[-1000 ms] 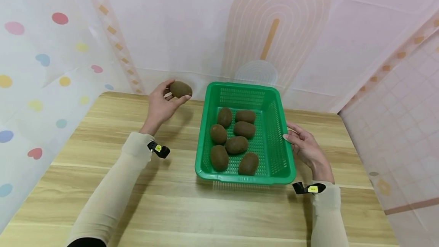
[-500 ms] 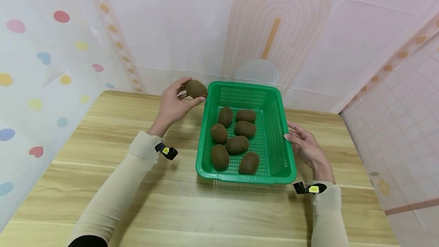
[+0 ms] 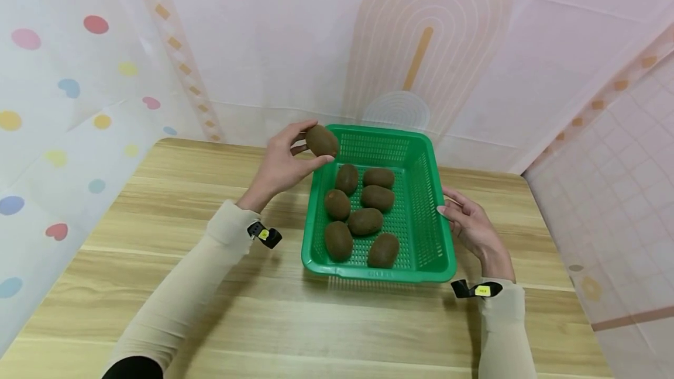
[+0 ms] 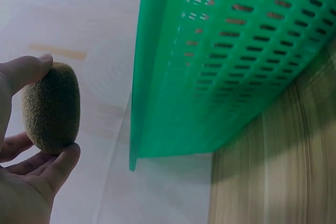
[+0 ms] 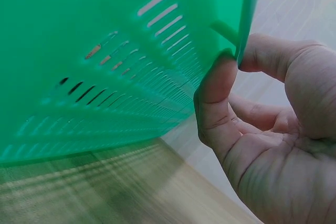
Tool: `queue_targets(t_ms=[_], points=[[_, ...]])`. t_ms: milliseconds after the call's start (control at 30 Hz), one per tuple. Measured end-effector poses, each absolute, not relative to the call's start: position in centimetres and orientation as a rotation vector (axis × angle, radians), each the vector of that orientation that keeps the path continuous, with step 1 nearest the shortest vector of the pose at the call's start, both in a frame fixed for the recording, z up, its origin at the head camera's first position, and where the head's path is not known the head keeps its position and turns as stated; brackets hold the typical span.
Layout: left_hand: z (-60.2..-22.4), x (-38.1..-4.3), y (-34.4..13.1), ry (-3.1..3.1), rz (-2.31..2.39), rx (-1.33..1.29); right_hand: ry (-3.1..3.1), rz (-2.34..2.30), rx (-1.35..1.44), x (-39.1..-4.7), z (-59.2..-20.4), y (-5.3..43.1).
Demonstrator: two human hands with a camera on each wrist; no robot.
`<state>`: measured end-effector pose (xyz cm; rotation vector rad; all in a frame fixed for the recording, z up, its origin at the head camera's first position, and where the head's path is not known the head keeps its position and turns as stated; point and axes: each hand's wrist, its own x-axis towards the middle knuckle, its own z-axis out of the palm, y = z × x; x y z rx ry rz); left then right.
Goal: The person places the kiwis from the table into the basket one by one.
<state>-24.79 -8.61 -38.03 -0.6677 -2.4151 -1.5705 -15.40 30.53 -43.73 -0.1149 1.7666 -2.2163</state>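
Observation:
My left hand (image 3: 286,159) pinches a brown kiwi (image 3: 322,141) between thumb and fingertips, over the far left corner of a green plastic basket (image 3: 379,275). In the left wrist view the same kiwi (image 4: 51,109) is held beside the outer wall of the basket (image 4: 173,103). Several more kiwis lie on the basket's floor, among them one kiwi (image 3: 347,179) below my left hand and another kiwi (image 3: 383,250) near the front. At the basket's right side, my right hand (image 3: 474,228) grips the rim; the right wrist view shows thumb and finger pinching the rim (image 5: 247,19).
The basket stands on a wood-grain table (image 3: 295,332). A patterned cloth backdrop (image 3: 263,45) rises behind the table, with a dotted sheet (image 3: 74,133) on the left and a grid-patterned sheet (image 3: 621,209) on the right.
My left hand has carried the kiwi rightward, from left of the basket to over its far left corner. The right hand and the kiwis in the basket have stayed put.

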Motion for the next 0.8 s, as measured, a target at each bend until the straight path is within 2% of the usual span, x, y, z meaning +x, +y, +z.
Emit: queue_targets(t_ms=[633,800], points=[[-37.8,-23.6,-5.8,-2.447,-1.471,-1.018,1.775,-2.205,-0.108,-15.6,-43.7,30.3],[-38.2,-23.8,-5.9,-2.488,-1.42,-1.041,1.779,-2.205,-0.115,-15.6,-43.7,30.4]])
